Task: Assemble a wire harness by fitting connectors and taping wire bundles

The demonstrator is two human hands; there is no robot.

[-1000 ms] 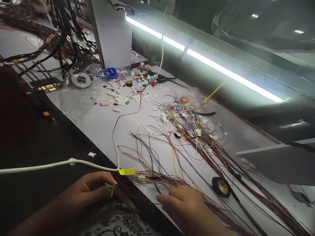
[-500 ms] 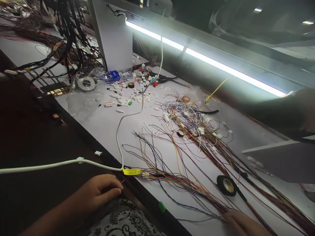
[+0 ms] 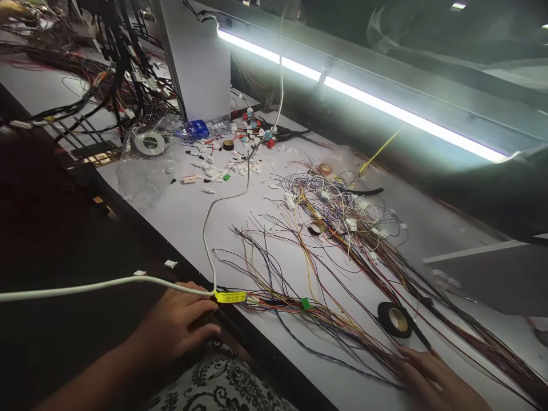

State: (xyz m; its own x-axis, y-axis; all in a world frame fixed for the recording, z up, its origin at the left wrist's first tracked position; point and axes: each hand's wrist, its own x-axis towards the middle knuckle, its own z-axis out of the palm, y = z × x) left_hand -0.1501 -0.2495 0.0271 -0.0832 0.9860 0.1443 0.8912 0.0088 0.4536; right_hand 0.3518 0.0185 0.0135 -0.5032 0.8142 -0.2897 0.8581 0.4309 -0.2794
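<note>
My left hand (image 3: 186, 319) is at the dark table edge, thumb and index finger apart, with nothing visible in it. A white cable (image 3: 162, 283) with a yellow label (image 3: 231, 297) crosses in front of its upper fingers. At the lower right, my right hand (image 3: 440, 377) is closed around the near bundle of thin coloured wires (image 3: 342, 325); its fingertips are partly hidden and slightly blurred. A small green connector (image 3: 305, 303) is on these wires. Just above my right hand lies a roll of black tape (image 3: 394, 319).
A larger wire bundle (image 3: 385, 268) with white connectors stretches along the right. Loose connectors (image 3: 209, 168), a plastic bag (image 3: 149, 174) and a bottle (image 3: 199, 129) are farther back. A lit tube lamp (image 3: 385, 108) hangs over the table, and a grey panel (image 3: 492, 277) stands at right.
The green connector has gone from the table's near edge up onto the wires. My left hand has risen slightly towards the cable and its fingers have spread. My right hand has shifted slightly right and up.
</note>
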